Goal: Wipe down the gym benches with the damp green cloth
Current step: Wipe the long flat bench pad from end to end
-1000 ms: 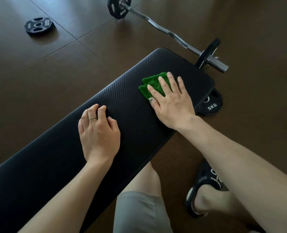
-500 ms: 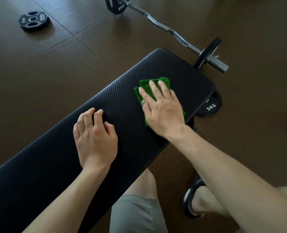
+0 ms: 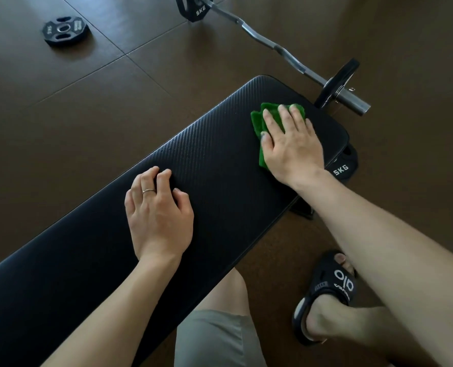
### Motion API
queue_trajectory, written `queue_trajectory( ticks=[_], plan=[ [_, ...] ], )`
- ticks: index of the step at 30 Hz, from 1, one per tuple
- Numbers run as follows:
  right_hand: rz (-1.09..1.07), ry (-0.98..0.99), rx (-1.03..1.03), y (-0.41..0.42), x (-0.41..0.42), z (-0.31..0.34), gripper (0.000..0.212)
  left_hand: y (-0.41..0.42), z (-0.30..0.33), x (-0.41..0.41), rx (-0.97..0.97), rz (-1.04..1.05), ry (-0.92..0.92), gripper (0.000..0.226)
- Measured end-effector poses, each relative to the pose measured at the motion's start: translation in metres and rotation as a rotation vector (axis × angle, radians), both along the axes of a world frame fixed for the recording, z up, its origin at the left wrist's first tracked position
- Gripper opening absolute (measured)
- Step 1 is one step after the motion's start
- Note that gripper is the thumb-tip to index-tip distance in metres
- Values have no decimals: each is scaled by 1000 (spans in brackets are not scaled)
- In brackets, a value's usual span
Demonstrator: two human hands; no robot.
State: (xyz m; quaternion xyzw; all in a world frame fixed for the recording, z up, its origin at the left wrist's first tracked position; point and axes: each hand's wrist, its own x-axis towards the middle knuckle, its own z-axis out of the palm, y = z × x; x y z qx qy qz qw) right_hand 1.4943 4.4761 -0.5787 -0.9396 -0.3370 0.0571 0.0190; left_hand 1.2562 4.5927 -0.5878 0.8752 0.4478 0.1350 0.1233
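Green cloth [image 3: 260, 123] on black bench [image 3: 207, 168], brown floor [image 3: 87, 102]

Ribbed matt bench pad [image 3: 214, 165], fuzzy cloth [image 3: 260, 123]

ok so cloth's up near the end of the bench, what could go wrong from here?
1. The right hand presses the green cloth flat near the far end of the bench; a longer stroke could push it off the edge onto the floor.
2. The cloth is folded and bunched beside the fingers, so part of the pad may get missed.
3. The left hand braces on the pad; that patch stays unwiped until it moves.
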Motion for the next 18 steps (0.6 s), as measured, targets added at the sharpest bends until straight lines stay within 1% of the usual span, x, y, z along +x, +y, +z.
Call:
queue_trajectory(
  ticks=[2, 3, 6, 8, 9, 11, 13, 15, 18],
  plan=[
    [-97, -23, 30, 11, -16, 1, 63, -1, -1, 0, 0, 0, -4, 42],
    [-103, -42, 42, 11, -35, 1, 64, -1, -1, 0, 2, 1, -7, 42],
    [12, -41, 93, -16, -102, 0, 64, -2, -2, 0, 9, -6, -7, 42],
    [114, 12, 118, -36, -117, -1, 61, -1, -1, -1, 5, -5, -9, 42],
    [136, 33, 130, -42, -109, -1, 60, -2, -1, -1, 5, -11, -6, 43],
    [83, -1, 123, -46, -74, -2, 60, -2, 1, -1, 2, -17, -8, 42],
    [-26, -43, 91, -43, -29, -2, 61, -2, 1, -1, -5, -9, -21, 41],
    [-158, -38, 86, -39, 4, -1, 61, -2, 0, -1, -2, -7, -23, 41],
    [-344, -56, 181, -28, 8, -3, 61, -1, 0, -1, -2, -2, -29, 41]
  ],
)
